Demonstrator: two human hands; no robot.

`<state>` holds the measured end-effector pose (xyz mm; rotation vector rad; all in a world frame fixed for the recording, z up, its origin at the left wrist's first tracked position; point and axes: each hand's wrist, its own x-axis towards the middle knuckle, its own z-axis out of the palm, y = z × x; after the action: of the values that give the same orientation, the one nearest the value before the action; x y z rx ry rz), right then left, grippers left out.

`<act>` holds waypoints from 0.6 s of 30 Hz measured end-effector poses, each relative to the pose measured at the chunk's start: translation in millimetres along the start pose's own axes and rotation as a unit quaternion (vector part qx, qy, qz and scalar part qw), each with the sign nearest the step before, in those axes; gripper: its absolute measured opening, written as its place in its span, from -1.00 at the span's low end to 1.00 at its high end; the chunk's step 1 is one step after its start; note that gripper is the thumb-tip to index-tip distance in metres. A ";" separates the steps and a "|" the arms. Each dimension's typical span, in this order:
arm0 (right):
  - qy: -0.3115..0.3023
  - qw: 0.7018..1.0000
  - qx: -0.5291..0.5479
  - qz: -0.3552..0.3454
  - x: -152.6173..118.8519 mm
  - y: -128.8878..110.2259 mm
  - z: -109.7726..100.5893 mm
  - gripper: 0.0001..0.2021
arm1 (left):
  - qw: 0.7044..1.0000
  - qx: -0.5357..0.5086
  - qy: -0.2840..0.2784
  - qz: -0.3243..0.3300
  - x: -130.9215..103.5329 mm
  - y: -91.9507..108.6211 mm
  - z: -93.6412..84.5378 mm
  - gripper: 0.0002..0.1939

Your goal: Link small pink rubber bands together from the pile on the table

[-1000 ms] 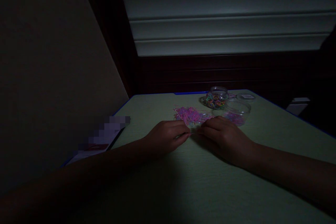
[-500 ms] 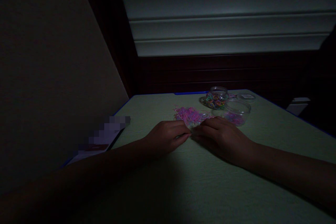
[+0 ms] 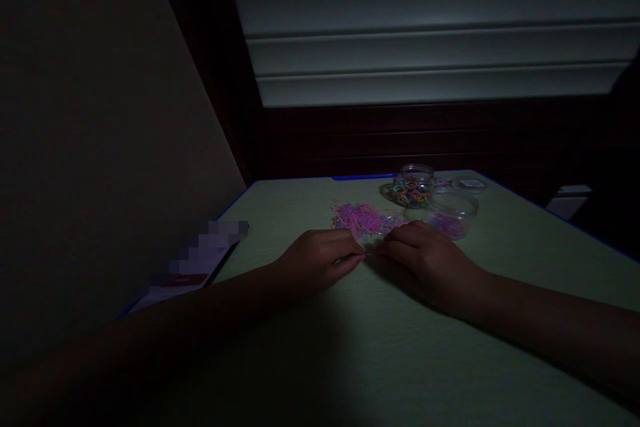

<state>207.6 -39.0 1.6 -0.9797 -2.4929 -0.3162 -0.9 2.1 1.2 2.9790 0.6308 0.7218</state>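
Note:
My left hand (image 3: 320,259) is closed in a pinch, thumb against forefinger, just in front of a loose pile of small pink and purple rubber bands (image 3: 364,219). Facing it, my right hand (image 3: 427,259) is pinched too, its fingertips partly hidden behind its own knuckles. A thin rubber band (image 3: 369,254) spans the small gap between the two sets of fingertips. Just behind my right hand stands an open clear tub (image 3: 463,210) with more pink and purple bands in it. The light is dim, so fine detail is lost.
A clear round jar (image 3: 415,177) of colourful hair ties stands at the back of the green table (image 3: 400,360), with a clear lid (image 3: 470,185) to its right. At the left edge lies a booklet or sheet (image 3: 200,267), partly blurred out. A wall and shutter rise beyond.
My right fingertips have drawn slightly away from my left ones, and the thin rubber band now shows stretched between them. The tub, jar and pile have stayed put.

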 end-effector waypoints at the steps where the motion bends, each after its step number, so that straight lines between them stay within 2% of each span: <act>1: 0.000 1.000 0.001 0.000 0.1 -0.1 -0.1 -0.84 | 1.000 -0.001 -0.001 -0.002 0.0 -0.1 0.1 -0.80; 18: 0.003 1.000 0.002 -0.003 -0.4 0.4 -0.6 -0.85 | 1.000 -0.010 0.007 -0.013 -0.1 0.5 1.6 -0.80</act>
<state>208.4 -39.1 1.9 -0.9685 -2.4904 -0.3149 0.0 1.7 -0.3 2.9446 0.6569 0.7432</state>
